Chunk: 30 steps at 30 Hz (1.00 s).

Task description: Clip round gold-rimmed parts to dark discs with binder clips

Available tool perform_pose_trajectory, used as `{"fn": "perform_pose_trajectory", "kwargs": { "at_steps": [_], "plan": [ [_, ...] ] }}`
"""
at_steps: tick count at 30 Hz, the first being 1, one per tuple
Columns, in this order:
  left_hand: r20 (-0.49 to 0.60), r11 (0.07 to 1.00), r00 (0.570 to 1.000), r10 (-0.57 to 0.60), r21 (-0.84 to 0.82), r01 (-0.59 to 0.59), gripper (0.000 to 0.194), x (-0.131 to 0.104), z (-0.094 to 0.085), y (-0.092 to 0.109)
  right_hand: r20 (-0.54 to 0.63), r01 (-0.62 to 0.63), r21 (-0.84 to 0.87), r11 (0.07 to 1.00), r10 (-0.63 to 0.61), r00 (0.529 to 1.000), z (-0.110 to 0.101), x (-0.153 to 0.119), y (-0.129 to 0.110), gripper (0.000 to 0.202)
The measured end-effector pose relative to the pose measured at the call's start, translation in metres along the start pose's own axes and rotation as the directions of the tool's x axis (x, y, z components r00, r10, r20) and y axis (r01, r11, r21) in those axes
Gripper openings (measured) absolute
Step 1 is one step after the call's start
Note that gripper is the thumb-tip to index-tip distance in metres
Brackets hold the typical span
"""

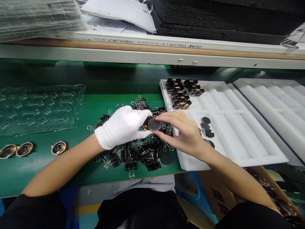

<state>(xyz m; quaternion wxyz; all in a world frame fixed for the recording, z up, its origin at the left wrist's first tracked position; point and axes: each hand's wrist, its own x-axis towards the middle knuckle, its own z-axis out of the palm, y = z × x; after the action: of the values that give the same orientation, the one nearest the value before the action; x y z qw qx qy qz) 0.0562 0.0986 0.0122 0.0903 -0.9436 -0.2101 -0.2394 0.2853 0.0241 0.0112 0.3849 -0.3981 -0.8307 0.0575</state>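
Observation:
My left hand, in a white glove, is closed around a round gold-rimmed piece that shows only in part between thumb and fingers. With my bare right hand I pinch a dark grey disc by its edge, thumb below and finger above. The disc lies over or right against the gold-rimmed piece; whether they touch I cannot tell. Beneath both hands spreads a heap of black binder clips with wire handles. One more dark disc rests on the green table at the heap's right edge.
Right of the heap stands a white foam tray with clipped pieces and several loose discs. A second white tray is beside it. Gold-rimmed pieces and a clear plastic tray lie left. A shelf edge crosses behind.

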Motion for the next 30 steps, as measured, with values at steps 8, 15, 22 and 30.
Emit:
{"fn": "perform_pose_trajectory", "kwargs": {
  "at_steps": [8, 15, 22, 30],
  "plan": [
    [0.03, 0.995, 0.998, 0.062, 0.071, -0.063, 0.036, 0.002, 0.0, 0.004, 0.166, -0.44, 0.573, 0.691, 0.428, 0.889, 0.016, -0.002, 0.011, 0.038],
    [0.078, 0.999, 0.997, -0.017, 0.039, 0.014, 0.056, 0.002, 0.004, 0.016, 0.333, -0.612, 0.66, 0.434, 0.562, 0.757, 0.007, -0.004, 0.024, 0.031],
    [0.303, 0.986, 0.94, 0.16, -0.001, -0.167, 0.04, 0.022, 0.018, 0.056, 0.068, -0.514, 0.74, 0.434, 0.712, 0.699, -0.01, -0.002, 0.054, 0.033],
    [0.4, 0.923, 0.834, 0.379, -0.101, -0.371, 0.023, 0.063, 0.054, 0.089, 0.152, -0.546, 0.761, 0.351, 0.722, 0.675, -0.017, -0.004, 0.069, 0.039]
  ]
}}
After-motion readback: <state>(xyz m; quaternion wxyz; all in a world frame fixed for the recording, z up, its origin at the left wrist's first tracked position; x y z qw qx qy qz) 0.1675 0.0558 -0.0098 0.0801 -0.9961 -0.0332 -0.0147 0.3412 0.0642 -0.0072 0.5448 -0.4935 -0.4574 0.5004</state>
